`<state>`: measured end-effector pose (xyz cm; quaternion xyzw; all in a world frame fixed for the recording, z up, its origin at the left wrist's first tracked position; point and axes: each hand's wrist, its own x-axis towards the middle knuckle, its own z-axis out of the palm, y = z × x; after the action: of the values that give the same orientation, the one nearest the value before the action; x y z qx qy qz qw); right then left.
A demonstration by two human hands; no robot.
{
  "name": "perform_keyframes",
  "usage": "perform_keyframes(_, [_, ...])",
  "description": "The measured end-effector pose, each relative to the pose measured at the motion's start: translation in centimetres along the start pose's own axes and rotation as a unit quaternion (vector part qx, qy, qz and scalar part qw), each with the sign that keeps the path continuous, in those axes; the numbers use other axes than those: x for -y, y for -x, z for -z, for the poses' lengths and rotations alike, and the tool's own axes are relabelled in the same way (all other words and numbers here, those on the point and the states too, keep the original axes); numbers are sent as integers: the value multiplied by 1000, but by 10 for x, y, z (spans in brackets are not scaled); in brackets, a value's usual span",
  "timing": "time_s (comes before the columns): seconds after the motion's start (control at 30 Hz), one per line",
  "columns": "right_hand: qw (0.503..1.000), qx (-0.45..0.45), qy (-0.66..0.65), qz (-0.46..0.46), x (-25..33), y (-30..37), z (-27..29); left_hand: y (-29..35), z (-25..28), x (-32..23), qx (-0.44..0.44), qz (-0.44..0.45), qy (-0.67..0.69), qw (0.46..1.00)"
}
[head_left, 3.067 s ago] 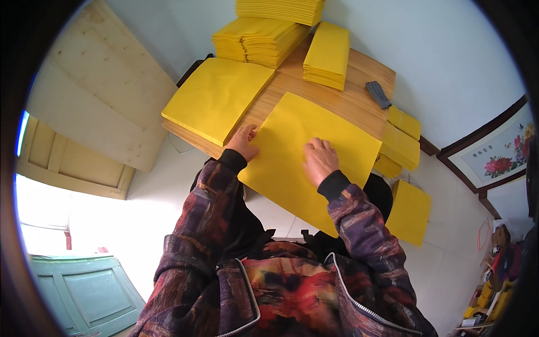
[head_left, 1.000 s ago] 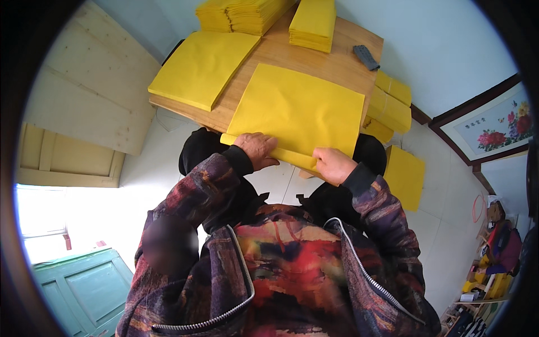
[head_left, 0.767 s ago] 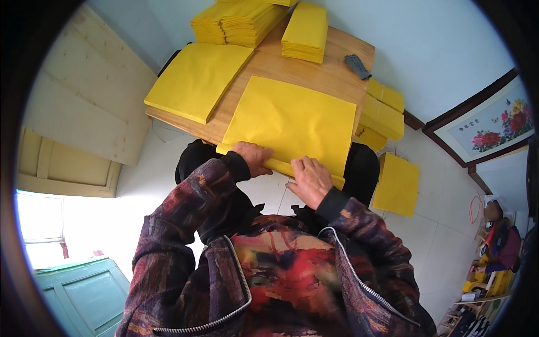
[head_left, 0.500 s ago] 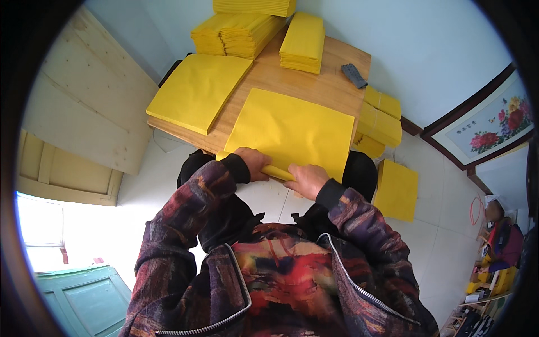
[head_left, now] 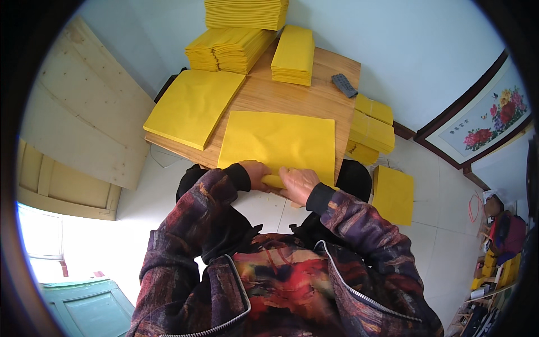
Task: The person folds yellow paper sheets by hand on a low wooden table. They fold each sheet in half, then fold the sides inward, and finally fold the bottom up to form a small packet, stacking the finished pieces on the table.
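A sheet of yellow paper (head_left: 279,140) lies at the near edge of the wooden table (head_left: 264,92), its near end rolled or folded over. My left hand (head_left: 256,174) grips that near edge left of centre, its fingers curled over the paper. Close beside it on the right, my right hand (head_left: 298,184) closes on the same edge. Between the hands a short stretch of the rolled edge shows. Some fingertips are hidden under the paper.
A flat stack of yellow sheets (head_left: 193,106) lies left on the table. Folded yellow bundles (head_left: 227,49) and a narrower stack (head_left: 293,56) stand behind, with a dark grey object (head_left: 344,85) to their right. More bundles (head_left: 370,132) and yellow sheets (head_left: 394,195) sit right of the table.
The sheet has turned to lie straighter before me. My hands have come closer together, the right one shifting left along the edge. The whole view has tilted slightly upward.
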<state>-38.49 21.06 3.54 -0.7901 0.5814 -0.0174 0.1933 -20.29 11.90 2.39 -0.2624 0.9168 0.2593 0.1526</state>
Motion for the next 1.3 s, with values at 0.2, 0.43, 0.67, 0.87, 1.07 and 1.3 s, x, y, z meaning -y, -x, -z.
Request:
perform_keyframes(0.2, [964,153,-211,50,-30,-30,10,12,-19,-12,-263,7,-173,949])
perform_keyframes(0.43, [998,-29,46,23,-5,-9,-4,3,1,0,-28,38,39,998])
perform_keyframes(0.67, [985,129,-111,37,-24,-26,19,10,-14,-16,-194,57,-113,973])
perform_keyframes(0.87, [997,-17,73,-4,-5,-12,7,-1,5,1,-38,47,10,998])
perform_keyframes(1.07, [953,186,-228,67,-24,-27,27,5,-4,-13,-186,63,-121,973])
perform_keyframes(1.3, [998,35,49,-22,-7,-11,17,2,12,-5,-43,38,7,998])
